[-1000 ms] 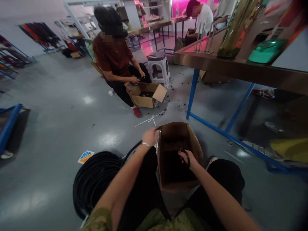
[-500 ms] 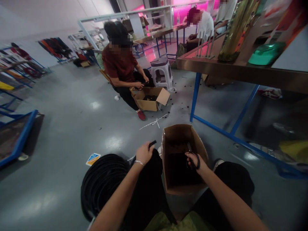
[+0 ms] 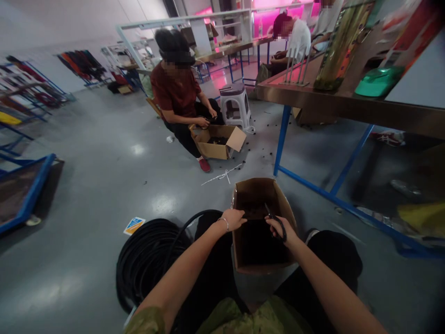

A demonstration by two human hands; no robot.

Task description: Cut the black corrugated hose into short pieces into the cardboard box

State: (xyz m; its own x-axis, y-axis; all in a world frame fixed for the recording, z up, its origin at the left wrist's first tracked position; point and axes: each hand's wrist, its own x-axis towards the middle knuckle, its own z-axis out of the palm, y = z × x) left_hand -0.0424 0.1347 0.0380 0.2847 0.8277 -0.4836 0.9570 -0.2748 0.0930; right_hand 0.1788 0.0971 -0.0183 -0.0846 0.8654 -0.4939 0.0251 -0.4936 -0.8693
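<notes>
My left hand (image 3: 233, 219) is closed over the left rim of an open cardboard box (image 3: 290, 206). A length of black hose (image 3: 194, 214) arches into it from a large black coil (image 3: 148, 260) on the floor at my left; the hose's end is hidden by my fingers. Over the right half of the box, my right hand (image 3: 278, 227) grips black-handled scissors (image 3: 268, 209), their blades pointing away from me. Whether the blades are apart is too small to tell. Dark contents (image 3: 260, 243) fill the lower part of the box, their shapes lost in shadow.
Ahead, a person in a dark red shirt (image 3: 175, 90) sits with a smaller carton (image 3: 214, 150) before them. Beside that person stands a grey stool (image 3: 236, 106). A blue-legged table (image 3: 283, 134) rises at right. White string (image 3: 222, 176) and small black bits lie on the floor.
My left hand has moved right to the box rim, drawing the hose into an arch from the coil. My right hand stays over the box with the scissors, slightly shifted.
</notes>
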